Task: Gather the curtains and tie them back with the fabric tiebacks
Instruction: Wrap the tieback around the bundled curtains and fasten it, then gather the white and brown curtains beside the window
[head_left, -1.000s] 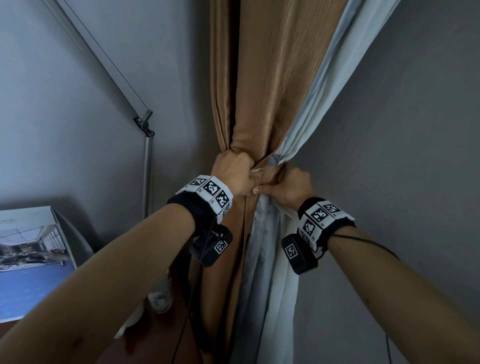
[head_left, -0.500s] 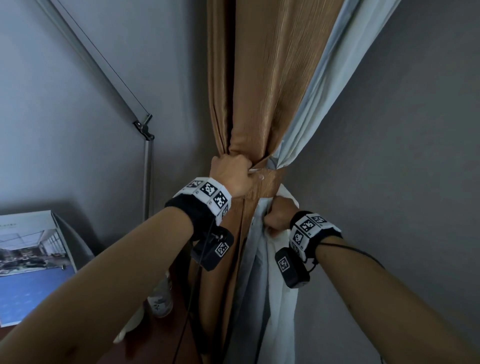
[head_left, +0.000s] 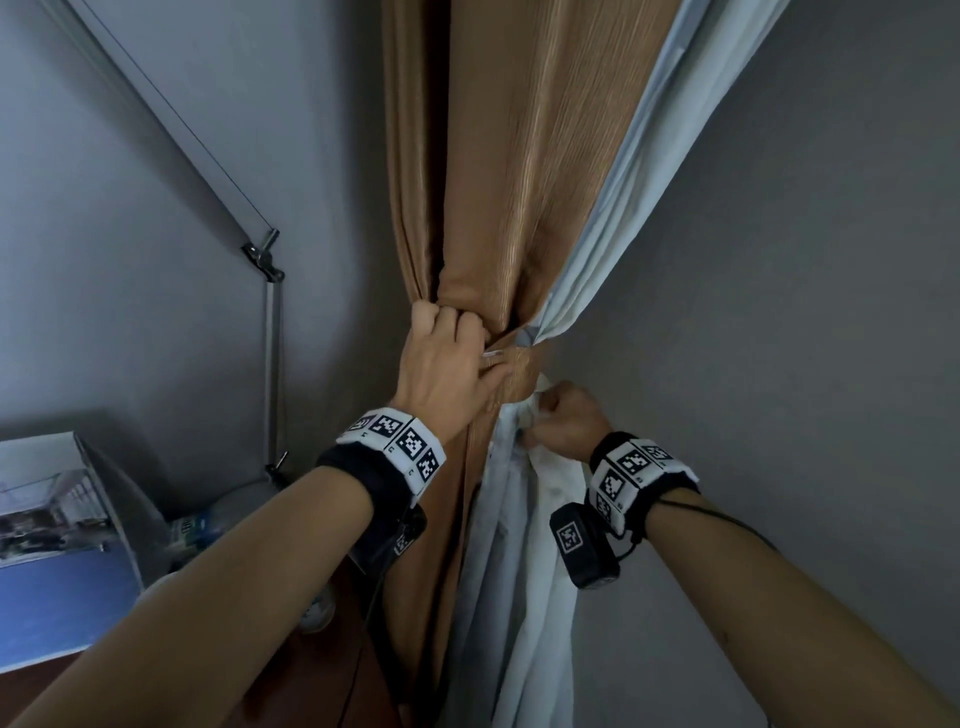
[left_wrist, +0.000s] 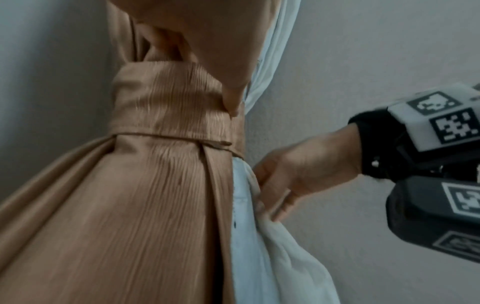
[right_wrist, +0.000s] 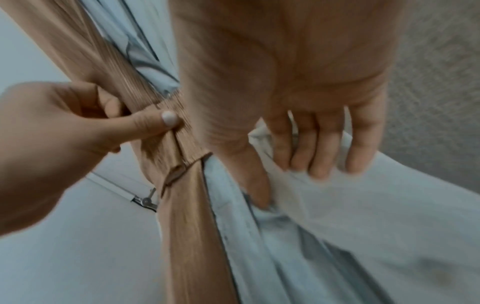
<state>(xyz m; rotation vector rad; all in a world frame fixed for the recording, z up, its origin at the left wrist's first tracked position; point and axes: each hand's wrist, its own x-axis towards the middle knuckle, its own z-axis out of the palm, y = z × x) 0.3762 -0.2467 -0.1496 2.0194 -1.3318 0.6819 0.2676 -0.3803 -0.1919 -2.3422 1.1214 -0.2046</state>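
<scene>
A tan ribbed curtain (head_left: 498, 171) and a pale white sheer curtain (head_left: 524, 545) hang gathered in the room's corner. A tan fabric tieback (left_wrist: 171, 102) wraps the bundle as a wide band. My left hand (head_left: 447, 364) grips the tieback and curtain at the waist, thumb pressed on the band (right_wrist: 166, 121). My right hand (head_left: 566, 421) is just below the band on the right, its fingers (right_wrist: 322, 152) curled into a fold of the sheer curtain (right_wrist: 337, 195), with the thumb tucked under the fabric. The tieback's far side is hidden.
Grey walls close in on both sides. A metal lamp arm with a joint (head_left: 265, 260) stands at the left. A picture board (head_left: 57, 525) leans low at the left, above a dark wooden surface (head_left: 358, 649) with a small bottle (head_left: 192, 530).
My right hand left the tieback, dropped below it and took hold of the sheer curtain. My left hand stays at the band, with the thumb now spread along it.
</scene>
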